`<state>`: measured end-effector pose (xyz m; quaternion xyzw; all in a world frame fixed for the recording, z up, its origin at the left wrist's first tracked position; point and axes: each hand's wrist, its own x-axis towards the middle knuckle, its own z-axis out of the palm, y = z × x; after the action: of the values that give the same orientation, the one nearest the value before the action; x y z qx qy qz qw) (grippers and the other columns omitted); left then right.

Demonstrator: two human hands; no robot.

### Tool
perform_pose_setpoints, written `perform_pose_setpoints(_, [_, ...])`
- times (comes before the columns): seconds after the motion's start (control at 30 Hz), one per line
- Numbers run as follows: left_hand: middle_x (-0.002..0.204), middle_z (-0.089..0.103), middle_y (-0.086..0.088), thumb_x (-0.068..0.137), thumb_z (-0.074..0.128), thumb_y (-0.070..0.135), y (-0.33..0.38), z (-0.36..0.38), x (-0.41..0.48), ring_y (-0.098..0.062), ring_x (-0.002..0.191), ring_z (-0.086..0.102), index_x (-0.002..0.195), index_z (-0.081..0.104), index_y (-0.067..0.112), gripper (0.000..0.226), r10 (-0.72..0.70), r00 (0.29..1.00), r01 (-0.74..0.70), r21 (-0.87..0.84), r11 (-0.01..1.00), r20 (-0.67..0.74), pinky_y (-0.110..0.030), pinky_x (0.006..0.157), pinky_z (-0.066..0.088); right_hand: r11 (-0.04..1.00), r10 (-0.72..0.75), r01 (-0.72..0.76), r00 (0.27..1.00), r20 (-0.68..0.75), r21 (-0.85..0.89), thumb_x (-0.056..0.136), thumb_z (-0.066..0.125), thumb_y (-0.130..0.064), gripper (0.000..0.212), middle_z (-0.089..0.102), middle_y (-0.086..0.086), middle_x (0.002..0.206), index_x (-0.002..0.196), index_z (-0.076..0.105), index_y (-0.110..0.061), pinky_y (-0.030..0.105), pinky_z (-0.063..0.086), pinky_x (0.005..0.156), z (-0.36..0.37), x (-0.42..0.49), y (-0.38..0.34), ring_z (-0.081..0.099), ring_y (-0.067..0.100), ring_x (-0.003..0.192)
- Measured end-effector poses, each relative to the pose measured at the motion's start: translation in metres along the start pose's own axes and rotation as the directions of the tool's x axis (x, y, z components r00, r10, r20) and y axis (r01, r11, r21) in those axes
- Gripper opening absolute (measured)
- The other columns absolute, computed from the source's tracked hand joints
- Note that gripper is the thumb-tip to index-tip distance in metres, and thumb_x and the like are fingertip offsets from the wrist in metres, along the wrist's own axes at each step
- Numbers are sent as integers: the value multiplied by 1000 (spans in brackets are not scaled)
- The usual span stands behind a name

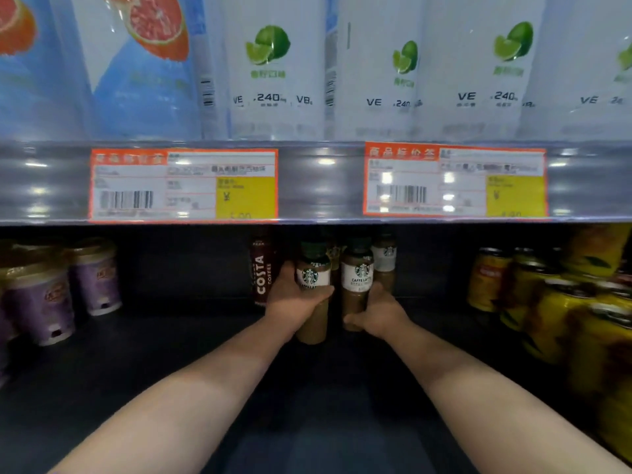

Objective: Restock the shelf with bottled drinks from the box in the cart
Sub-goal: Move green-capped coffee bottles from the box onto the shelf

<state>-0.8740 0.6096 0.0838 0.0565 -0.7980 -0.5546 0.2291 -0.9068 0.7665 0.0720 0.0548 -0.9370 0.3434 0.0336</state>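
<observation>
While our left hand (294, 299) curls round one Starbucks bottle (313, 278), our right hand (376, 313) grips a second bottle (356, 275) just beside it, both upright on the dark shelf (171, 354), a Costa bottle (261, 271) just left.

the price tags (183, 185) are too blurred to read; yellow cans (578, 323) blur rightward.

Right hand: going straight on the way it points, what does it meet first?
Probably the rear Starbucks bottle, behind the latte bottle the right hand grips; depth between them is unclear.
</observation>
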Motion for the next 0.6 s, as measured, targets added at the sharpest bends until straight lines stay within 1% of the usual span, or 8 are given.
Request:
perform_pose_setpoints(0.1, [112,63,-2,67,81,25,0,14,14,-18,98,59,121,48,15,64,1,999,-2,32,999,33,-31,86,48,1000,4,-4,1000,-11,-31,76,75,-29,71,51,13,130,129,33,-7,31,43,95,1,-2,-1,51,28,120])
perform_pose_setpoints(0.2, [120,61,-9,68,82,24,1,23,24,-25,109,59,123,47,11,67,-4,997,-2,83,997,75,-35,91,48,999,18,-18,1000,1,-28,77,74,-28,72,50,12,130,132,31,-8,34,43,97,0,-2,-3,50,28,120])
perform_pose_setpoints(0.3, [121,60,-8,64,83,22,-3,27,25,-24,110,58,124,47,12,70,-22,988,-1,148,989,156,-36,94,47,999,31,-31,1000,1,-22,76,75,-28,73,50,12,130,132,32,-9,33,43,97,0,0,-2,51,28,120])
perform_pose_setpoints(0.37, [118,60,-8,65,80,20,-11,27,24,-24,106,59,120,48,12,65,-71,981,32,211,977,181,-35,90,49,999,36,-36,999,4,2,74,76,-27,75,51,11,131,133,32,-11,34,42,99,0,3,-2,51,27,121])
perform_pose_setpoints(0.43, [117,60,-8,68,79,20,-16,26,24,-24,104,59,117,48,13,58,-116,978,70,247,967,174,-31,83,48,999,44,-44,999,10,15,74,77,-26,77,51,10,131,134,31,-12,36,41,101,0,5,-2,50,27,121])
perform_pose_setpoints(0.53, [119,59,-8,70,79,22,-17,26,27,-24,106,58,115,50,12,55,-110,982,63,289,955,151,-27,77,42,998,57,-56,998,19,-17,73,78,-28,75,51,11,130,130,31,-12,36,42,99,-1,8,-4,51,28,119])
perform_pose_setpoints(0.6, [120,59,-8,70,79,24,-16,28,29,-24,108,57,116,50,13,56,-103,984,53,313,948,144,-26,77,40,998,59,-58,998,19,-33,73,78,-28,75,51,11,128,129,32,-12,36,43,97,-1,9,-3,51,27,118])
